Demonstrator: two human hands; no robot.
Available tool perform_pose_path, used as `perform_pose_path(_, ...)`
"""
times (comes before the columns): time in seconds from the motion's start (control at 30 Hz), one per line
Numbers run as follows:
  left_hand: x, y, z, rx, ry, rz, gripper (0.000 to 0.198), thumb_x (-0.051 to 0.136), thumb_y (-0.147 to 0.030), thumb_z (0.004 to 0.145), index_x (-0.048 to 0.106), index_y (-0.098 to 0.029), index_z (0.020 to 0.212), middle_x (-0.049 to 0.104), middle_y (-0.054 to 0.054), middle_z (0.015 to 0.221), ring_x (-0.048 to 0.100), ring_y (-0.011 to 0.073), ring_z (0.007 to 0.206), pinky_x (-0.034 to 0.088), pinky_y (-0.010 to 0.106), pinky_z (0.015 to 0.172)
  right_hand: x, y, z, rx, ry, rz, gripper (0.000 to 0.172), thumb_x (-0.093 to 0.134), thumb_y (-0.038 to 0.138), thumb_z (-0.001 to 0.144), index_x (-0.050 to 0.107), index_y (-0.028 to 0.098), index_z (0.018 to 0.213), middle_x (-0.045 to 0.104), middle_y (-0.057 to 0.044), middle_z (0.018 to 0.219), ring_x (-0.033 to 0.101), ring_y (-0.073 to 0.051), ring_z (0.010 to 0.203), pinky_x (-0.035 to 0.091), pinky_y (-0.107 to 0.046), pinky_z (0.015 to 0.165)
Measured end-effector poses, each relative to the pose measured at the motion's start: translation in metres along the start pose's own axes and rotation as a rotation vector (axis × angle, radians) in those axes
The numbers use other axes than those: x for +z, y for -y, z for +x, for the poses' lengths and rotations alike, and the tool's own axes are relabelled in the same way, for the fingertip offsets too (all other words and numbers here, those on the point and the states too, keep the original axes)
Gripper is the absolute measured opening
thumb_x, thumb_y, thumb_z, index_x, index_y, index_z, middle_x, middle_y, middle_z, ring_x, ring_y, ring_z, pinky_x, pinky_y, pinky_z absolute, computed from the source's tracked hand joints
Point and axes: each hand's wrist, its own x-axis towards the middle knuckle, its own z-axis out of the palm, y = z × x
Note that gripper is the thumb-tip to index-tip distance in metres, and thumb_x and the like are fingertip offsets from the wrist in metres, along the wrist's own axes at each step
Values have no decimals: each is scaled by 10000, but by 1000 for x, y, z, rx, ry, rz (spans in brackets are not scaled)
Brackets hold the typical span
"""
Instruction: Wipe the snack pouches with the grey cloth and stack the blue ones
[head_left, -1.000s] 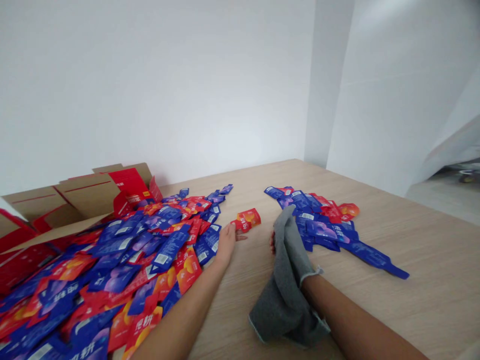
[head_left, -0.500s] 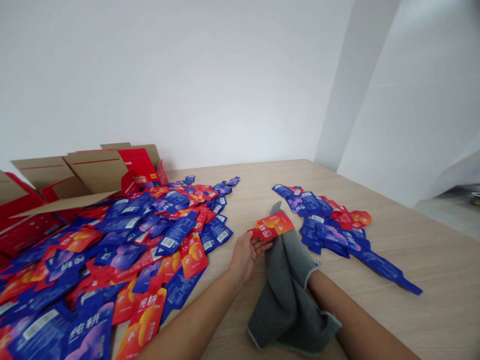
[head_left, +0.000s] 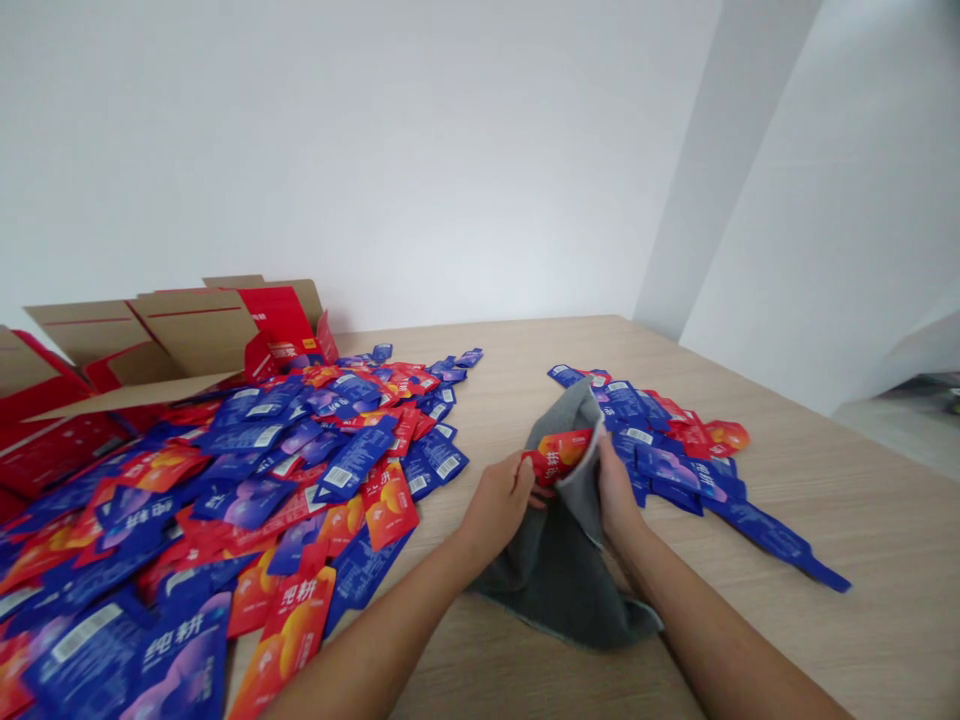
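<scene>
Between both hands, above the wooden table, is a red sachet with an orange fruit print and white lettering. My left hand pinches its left end, with a fold of grey cloth behind the fingers. On the other side my right hand grips the cloth's pale edge and holds it around the right end of the sachet. The rest of the cloth hangs down below the hands. Part of the right hand's fingers is hidden behind the cloth.
A large heap of blue and red sachets covers the left of the table. Open red cardboard boxes stand behind it. A smaller pile of sachets lies to the right, beyond my right hand.
The cloth no longer covers my right hand, which has moved out to its edge. The cloth now wraps partly around the red sachet, still held in my left hand.
</scene>
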Motion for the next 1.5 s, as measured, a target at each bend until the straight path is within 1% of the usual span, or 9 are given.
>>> perform_pose_path(0.13,0,-9,-2,-60,45,-31,284,419,-405,825,593,-184,787,675,68,745,652,223,667,537,341,576,0,10,-8,78,-4,8,350,671,490,646,642,207,850,690,15,696,616,-179,610,475,-274,579)
perform_pose_path(0.4,16,-5,-9,-288,239,-125,359,483,-492,745,590,-169,632,646,61,606,635,218,552,517,337,547,-4,9,-7,65,-34,-118,394,594,587,663,535,200,616,559,38,454,463,-134,392,358,-256,413)
perform_pose_path(0.53,-1,-3,4,-263,91,-289,381,548,-532,708,607,-157,680,649,64,594,638,235,553,514,352,553,-5,2,-3,-1,7,-145,365,578,560,692,593,197,731,629,17,573,543,-162,505,417,-269,511)
perform_pose_path(0.7,-25,4,18,-190,-270,-422,285,591,-463,721,571,-180,694,642,41,615,639,231,612,510,348,587,5,7,-12,-67,177,-343,390,561,571,692,647,211,817,665,-4,680,586,-224,682,441,-309,620)
perform_pose_path(0.87,-8,12,9,-91,-423,-424,254,610,-428,727,534,-186,740,619,4,681,608,177,632,498,302,612,15,10,-28,-127,237,-376,417,529,586,720,666,207,827,684,-20,764,589,-246,797,446,-330,722)
perform_pose_path(1.0,1,4,3,-53,-396,-404,236,637,-377,718,557,-177,815,646,27,798,613,181,726,482,286,665,10,6,-24,-36,99,-251,439,510,596,733,662,202,855,702,-34,834,607,-250,843,464,-335,744)
perform_pose_path(1.17,-21,2,11,-108,-346,-424,298,699,-366,654,564,-164,826,636,14,743,596,150,625,466,248,584,4,2,-6,64,-34,70,480,532,581,725,636,207,1006,674,-49,1049,595,-250,999,472,-359,827)
perform_pose_path(1.3,-23,10,13,-226,-166,-296,249,702,-348,650,581,-166,770,627,15,677,588,165,592,444,253,550,13,4,-13,201,184,208,510,522,597,729,616,228,1068,666,-67,1068,613,-260,977,493,-384,798)
perform_pose_path(1.5,-6,19,5,14,-55,72,104,581,-133,677,620,-206,741,641,19,753,584,217,788,430,311,761,19,1,-29,41,473,-59,488,702,393,647,574,249,1095,654,-20,1076,570,-229,1034,434,-350,890)
